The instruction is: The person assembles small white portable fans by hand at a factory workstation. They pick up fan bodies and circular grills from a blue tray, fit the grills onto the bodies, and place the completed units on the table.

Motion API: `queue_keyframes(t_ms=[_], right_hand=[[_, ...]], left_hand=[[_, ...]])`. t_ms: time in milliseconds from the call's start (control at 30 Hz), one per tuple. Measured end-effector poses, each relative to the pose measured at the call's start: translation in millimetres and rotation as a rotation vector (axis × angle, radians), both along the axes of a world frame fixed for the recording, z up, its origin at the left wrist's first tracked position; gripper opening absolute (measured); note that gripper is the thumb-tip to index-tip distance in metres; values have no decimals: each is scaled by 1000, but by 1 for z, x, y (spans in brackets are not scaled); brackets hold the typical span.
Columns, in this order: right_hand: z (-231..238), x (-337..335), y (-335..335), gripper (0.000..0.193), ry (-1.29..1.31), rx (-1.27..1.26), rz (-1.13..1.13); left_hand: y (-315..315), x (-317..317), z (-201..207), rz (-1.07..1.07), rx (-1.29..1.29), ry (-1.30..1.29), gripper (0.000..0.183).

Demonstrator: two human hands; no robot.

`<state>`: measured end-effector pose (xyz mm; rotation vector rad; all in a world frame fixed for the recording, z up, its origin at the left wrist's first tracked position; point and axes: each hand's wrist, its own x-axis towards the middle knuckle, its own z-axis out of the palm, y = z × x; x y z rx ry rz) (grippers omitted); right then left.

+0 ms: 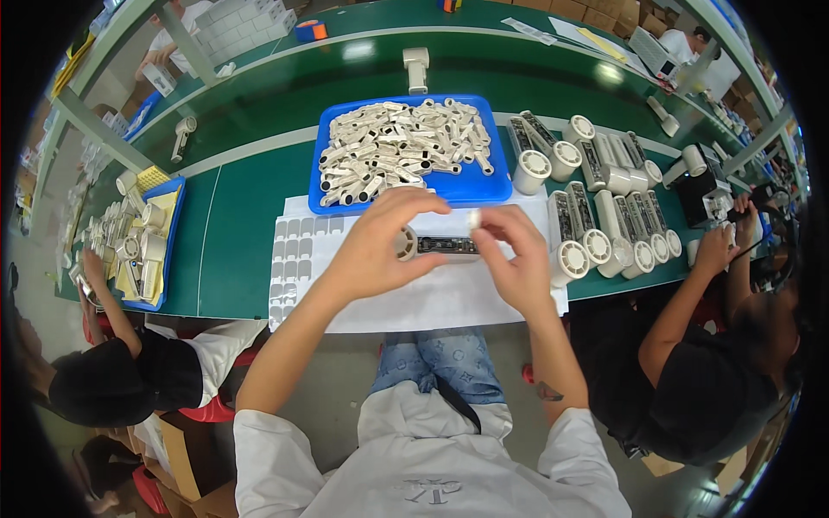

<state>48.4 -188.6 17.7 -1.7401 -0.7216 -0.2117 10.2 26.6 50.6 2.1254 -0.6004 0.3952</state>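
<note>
On the white sheet [363, 315] in front of me lies a white device with a round slotted head, like a hand-held fan; its open handle shows a dark circuit board [446, 245]. My left hand [380, 246] is at the head end, thumb and fingers spread apart and partly covering the head. Whether it touches the device I cannot tell. At the handle's other end, my right hand [516, 259] pinches a small white piece [474, 219] between thumb and fingers, slightly above the board. Just beyond both hands, a blue tray [471, 186] bears a heap of long white handle covers [397, 147].
Several similar devices with exposed boards [604, 203] stand in rows at right. Grey stickers [292, 250] line the sheet's left part. A blue tray [177, 224] of devices sits at far left. One white device [416, 69] lies beyond the middle tray. Co-workers sit on both sides.
</note>
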Motion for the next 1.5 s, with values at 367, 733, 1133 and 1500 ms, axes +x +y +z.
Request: queue_keyframes(t_ms=[367,733,1133,1500], right_hand=[[-5,13,22,21,-198,-534,98],[-8,3,26,20,-315,-612,19],[-17,16,12,37,109,-413,241],[-49,-2,9,54,-130,-493,203]], left_hand=[[18,11,-54,116,120,175,42],[17,8,-63,101,92,116,34],[14,-11,-77,189,254,-271,36],[-6,-17,-63,254,351,134,47]])
